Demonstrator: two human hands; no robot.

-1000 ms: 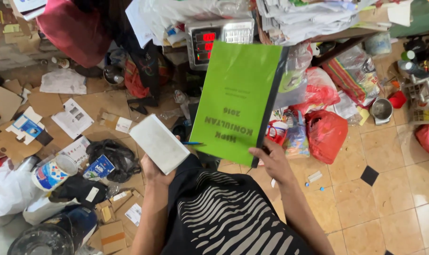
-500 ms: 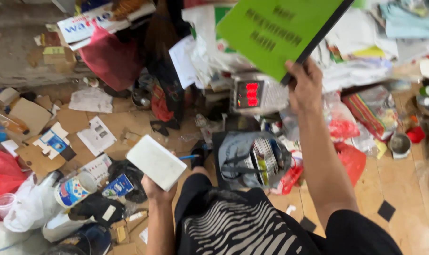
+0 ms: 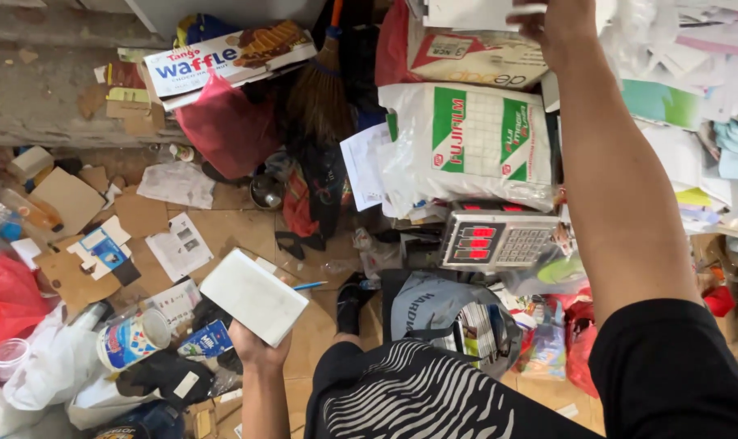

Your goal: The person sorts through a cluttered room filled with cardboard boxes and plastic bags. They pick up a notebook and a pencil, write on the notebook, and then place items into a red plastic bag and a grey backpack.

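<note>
**Green book gone from view as the right arm stretches to the paper stack**

Paper and plastic cover almost everything around the weighing scale, the grey unit with red digits that serves as landmark. Largest in view is the person's right arm, which crosses just right of the scale and runs up to the top edge. Half a second ago the right hand carried a green-covered book above the scale; now the green cover is no longer visible, and the hand rests against a pile of white papers well above the scale. Whether its fingers are pinching or spread I cannot tell, since the hand is cropped at the frame edge. My judgement is that the book has been placed up on that stack, or lies just out of frame.

Directly above the scale slumps a white and green plastic bag.

Left of the scale and a little lower, the left hand holds a white block of paper, fingers wrapped under its near edge with the thumb hidden. It sits much as it did a second ago, above the tiled floor.

Smaller litter lies further left: a printed tin can on its side.
</note>
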